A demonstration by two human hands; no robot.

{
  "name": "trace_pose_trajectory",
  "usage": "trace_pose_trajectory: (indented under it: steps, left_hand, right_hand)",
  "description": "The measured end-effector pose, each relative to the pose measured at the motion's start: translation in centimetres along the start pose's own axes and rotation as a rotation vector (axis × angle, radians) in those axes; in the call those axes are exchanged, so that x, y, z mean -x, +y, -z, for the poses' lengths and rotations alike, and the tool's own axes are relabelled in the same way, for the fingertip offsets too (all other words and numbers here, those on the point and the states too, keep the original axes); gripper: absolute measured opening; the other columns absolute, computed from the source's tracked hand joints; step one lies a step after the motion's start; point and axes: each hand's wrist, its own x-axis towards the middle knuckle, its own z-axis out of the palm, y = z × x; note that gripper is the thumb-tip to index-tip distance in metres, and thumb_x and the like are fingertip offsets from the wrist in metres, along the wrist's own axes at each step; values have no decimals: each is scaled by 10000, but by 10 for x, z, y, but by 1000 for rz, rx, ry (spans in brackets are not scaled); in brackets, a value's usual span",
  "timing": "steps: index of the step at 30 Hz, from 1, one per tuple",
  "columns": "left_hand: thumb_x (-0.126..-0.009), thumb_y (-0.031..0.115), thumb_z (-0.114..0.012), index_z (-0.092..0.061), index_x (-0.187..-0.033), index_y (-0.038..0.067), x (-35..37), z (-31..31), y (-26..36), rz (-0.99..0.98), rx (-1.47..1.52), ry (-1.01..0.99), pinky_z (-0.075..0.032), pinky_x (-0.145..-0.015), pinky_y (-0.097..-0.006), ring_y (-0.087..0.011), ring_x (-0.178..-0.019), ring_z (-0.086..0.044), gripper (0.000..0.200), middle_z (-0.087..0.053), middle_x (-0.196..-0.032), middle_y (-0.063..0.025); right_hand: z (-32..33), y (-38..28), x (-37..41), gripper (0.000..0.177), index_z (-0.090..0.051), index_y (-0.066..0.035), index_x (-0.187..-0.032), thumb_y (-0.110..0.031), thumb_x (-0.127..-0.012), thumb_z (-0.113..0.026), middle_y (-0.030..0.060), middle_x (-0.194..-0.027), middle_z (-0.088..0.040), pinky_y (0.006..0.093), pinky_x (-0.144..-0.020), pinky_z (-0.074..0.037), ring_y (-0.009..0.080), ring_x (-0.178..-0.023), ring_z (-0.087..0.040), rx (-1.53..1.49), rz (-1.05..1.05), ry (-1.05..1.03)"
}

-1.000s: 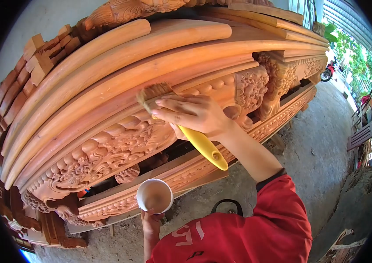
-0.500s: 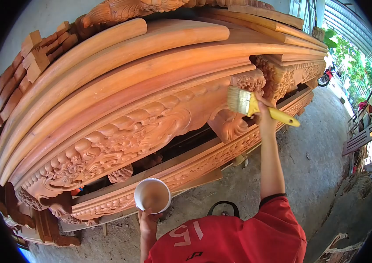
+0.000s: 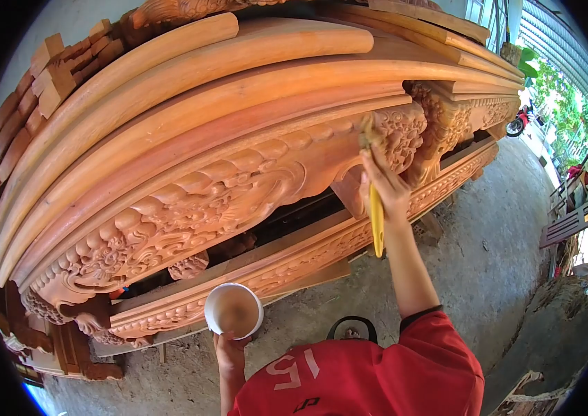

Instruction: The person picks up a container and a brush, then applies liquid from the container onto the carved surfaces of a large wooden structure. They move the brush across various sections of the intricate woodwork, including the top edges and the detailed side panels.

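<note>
I had the right hand (image 3: 385, 191) closed around the brush (image 3: 376, 225), fingers wrapped high on its yellow handle, near the bristles. The bristles were pressed against the carved wood (image 3: 190, 208) just beside a deep scroll, and the free end of the handle pointed down toward the concrete floor (image 3: 495, 263).

The brush looked light and stiff in the handle and soft at the tip. I judged the smooth plastic could turn slippery if wet, so a grip close to the bristles seemed the surest place to hold it.

The left hand (image 3: 230, 350) was clasped under the white cup (image 3: 209, 312), which it held upright and low, well apart from the brush and just in front of the lower carved rail (image 3: 294, 267). The cup held some pale liquid (image 3: 237, 313). I took it for a thin, light thing that would dent if squeezed and spill if tipped, best held from beneath or around the wall.

Plain curved boards (image 3: 190, 62) lay stacked on top of the carved wood.
</note>
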Motion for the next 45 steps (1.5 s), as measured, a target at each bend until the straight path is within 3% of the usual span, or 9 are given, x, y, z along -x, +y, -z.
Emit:
trace_pose_trajectory:
  steps: [8,12,15,17,23,24,26,34,45]
  left_hand:
    - [-676,156,-499,-418,-1138,43,-20,-1,-1,84,14,-16,-529,-516,-282,-193,-783,-589,482,-543,-988,-95]
    - [-679,159,-492,-397,-1156,58,-27,-10,-2,118,-9,-4,-526,-515,-282,-194,-773,-591,496,-540,-1002,-96]
    - [-680,156,-493,-381,-1170,68,-30,-14,-3,147,-28,-38,-528,-518,-281,-196,-777,-592,510,-539,-1011,-96]
    - [-679,152,-494,-374,-1175,73,-29,-19,-7,172,-11,-60,-530,-520,-281,-196,-783,-593,517,-538,-1014,-95]
    - [-685,122,-479,-374,-1168,34,-23,-26,-18,181,7,-70,-540,-525,-281,-200,-802,-597,502,-533,-1020,-112]
    - [-685,117,-474,-370,-1172,26,-24,-19,-22,175,3,-99,-541,-520,-279,-198,-802,-597,506,-532,-1021,-116]
    - [-686,111,-469,-366,-1175,17,-27,-26,-23,160,11,-140,-543,-514,-278,-197,-802,-598,509,-530,-1022,-119]
    - [-694,158,-493,-372,-1183,69,-22,-11,-11,125,-46,-123,-534,-528,-268,-195,-826,-587,512,-537,-1017,-96]
    - [-674,147,-484,-380,-1168,31,-30,17,4,92,-86,-75,-539,-512,-279,-208,-801,-596,518,-539,-1006,-118]
  right_hand:
    - [12,-85,-27,481,-495,-72,-1163,-6,-694,-583,46,-738,-586,270,-480,-467,164,-525,-554,-681,-183,-194]
    - [6,-92,-35,421,-534,-59,-1111,35,-703,-579,93,-807,-606,274,-562,-491,182,-645,-605,-967,-157,-206]
    - [-6,-67,-16,227,-587,-31,-1033,-90,-819,-539,135,-915,-618,301,-787,-465,200,-870,-591,-1174,-330,-146]
    - [6,-47,-1,192,-609,-22,-977,-123,-831,-534,111,-922,-615,238,-661,-509,134,-726,-590,-1128,-772,-260]
    - [41,-4,10,182,-573,-18,-977,-128,-848,-508,110,-1009,-562,246,-631,-525,167,-854,-567,-724,-1302,21]
    - [45,0,15,182,-573,-18,-977,-128,-848,-508,110,-1009,-562,246,-631,-525,167,-854,-567,-723,-1297,24]
    - [47,0,17,176,-624,-106,-969,-164,-844,-515,112,-1003,-595,257,-729,-485,191,-870,-584,-213,-708,8]
    - [-13,-88,24,330,-608,-121,-1008,-14,-696,-606,171,-1106,-543,222,-537,-480,182,-620,-613,-75,-316,2]
    - [-23,-174,-2,207,-625,-57,-916,4,-719,-602,234,-1027,-558,184,-395,-435,84,-526,-580,-745,-67,-84]
